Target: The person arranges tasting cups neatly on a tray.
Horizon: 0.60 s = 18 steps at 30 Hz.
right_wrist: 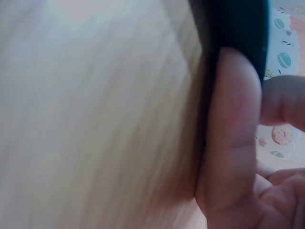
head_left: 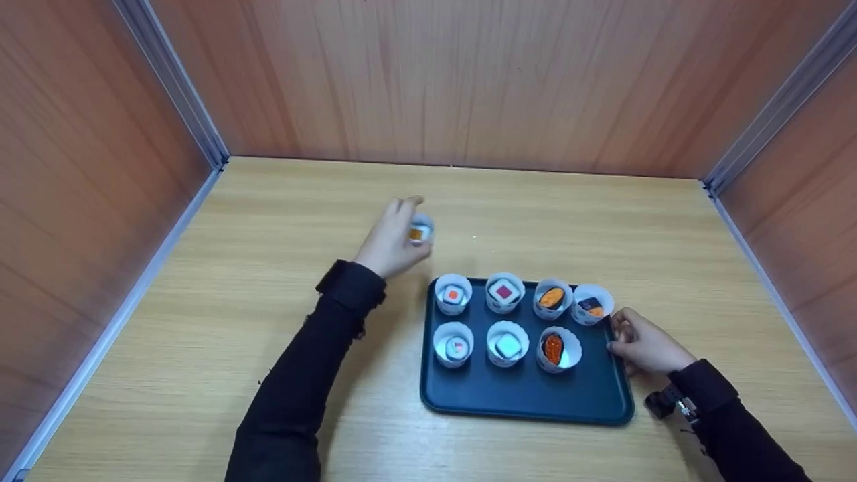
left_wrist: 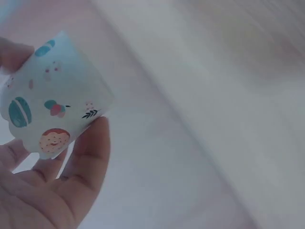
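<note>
My left hand [head_left: 400, 239] grips a white paper cup [left_wrist: 57, 98] printed with macarons and doughnuts, above the table beyond the tray's far left corner. Inside that cup, the head view shows a small white and orange-brown piece. At the right, my right hand [head_left: 646, 343] pinches the rim of a dark green tray [head_left: 509, 396] between thumb and fingers. In the right wrist view a finger [right_wrist: 233, 129] lies along the tray's edge. Nearest this hand, a paper cup [head_left: 592, 304] with a dark and orange piece stands in the tray's far right corner.
On the tray stand several more cups in two rows, including one with a red-orange piece [head_left: 553, 349], one with an orange piece [head_left: 552, 298] and one with a pale block [head_left: 508, 345]. Wooden panels [head_left: 428, 80] wall the light wood table [head_left: 268, 221] at the back and sides.
</note>
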Available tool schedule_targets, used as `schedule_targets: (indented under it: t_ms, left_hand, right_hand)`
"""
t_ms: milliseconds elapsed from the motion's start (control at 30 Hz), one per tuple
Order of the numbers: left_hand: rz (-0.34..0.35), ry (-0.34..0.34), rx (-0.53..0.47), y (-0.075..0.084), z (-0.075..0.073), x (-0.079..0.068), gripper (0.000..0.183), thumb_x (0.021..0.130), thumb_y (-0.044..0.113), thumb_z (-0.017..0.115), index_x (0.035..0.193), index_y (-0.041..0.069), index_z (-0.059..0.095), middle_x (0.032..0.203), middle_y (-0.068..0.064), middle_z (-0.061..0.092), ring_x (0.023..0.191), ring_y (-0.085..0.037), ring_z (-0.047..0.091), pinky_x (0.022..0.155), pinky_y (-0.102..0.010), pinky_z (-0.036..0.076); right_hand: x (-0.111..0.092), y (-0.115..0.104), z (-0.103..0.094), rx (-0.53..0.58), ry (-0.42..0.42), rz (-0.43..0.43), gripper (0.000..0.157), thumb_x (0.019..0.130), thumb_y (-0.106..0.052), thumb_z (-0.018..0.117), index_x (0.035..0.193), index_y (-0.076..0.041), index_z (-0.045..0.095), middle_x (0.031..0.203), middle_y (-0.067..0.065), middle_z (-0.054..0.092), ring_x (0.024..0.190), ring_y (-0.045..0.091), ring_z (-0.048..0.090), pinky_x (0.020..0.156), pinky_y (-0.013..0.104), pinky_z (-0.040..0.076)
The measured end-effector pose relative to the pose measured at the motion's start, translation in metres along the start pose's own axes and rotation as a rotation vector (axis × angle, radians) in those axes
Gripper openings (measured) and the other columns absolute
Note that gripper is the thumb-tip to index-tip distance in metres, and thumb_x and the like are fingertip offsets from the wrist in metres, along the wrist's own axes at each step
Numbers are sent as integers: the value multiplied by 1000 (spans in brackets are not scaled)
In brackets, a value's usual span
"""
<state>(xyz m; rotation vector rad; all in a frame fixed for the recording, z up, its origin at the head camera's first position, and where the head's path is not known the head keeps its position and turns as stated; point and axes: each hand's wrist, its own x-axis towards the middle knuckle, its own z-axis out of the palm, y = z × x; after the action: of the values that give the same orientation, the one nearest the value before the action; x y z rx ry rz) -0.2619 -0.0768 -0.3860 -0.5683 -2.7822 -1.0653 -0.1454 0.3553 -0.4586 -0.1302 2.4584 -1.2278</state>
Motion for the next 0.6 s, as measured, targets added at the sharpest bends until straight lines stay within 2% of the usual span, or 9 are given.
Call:
schedule_targets:
  t_ms: [133, 267, 400, 600]
  left_hand:
    - [139, -41, -21, 36, 5, -17, 70, 83, 19, 73, 145, 10, 41, 126, -10, 49, 101, -19, 57, 81, -27, 54]
    - [240, -76, -19, 59, 10, -36, 64, 84, 22, 74, 140, 8, 45, 122, -9, 49, 98, -15, 55, 76, -22, 53]
    - [294, -108, -5, 72, 14, -50, 59, 84, 23, 74, 134, 6, 50, 120, -8, 49, 96, -15, 53, 76, -23, 52]
    - [320, -126, 34, 79, 19, -60, 53, 82, 21, 74, 129, 4, 55, 120, -8, 50, 97, -16, 52, 79, -24, 51]
  right_hand:
    - [0, -1, -2, -3, 10, 28, 31, 90, -1, 58, 112, 3, 36, 74, 4, 48, 54, 13, 54, 49, 30, 53]
    - [-1, -2, -2, -4, 9, 37, 32, 91, -2, 59, 114, 3, 37, 75, 4, 50, 56, 14, 55, 51, 31, 54]
    - [-2, -3, -2, -2, 8, 42, 34, 92, -5, 60, 116, 4, 38, 77, 5, 51, 57, 15, 56, 51, 32, 54]
    - [-7, -7, -6, -3, 27, 87, 35, 97, -9, 53, 123, 10, 42, 82, 8, 57, 63, 16, 61, 57, 33, 56]
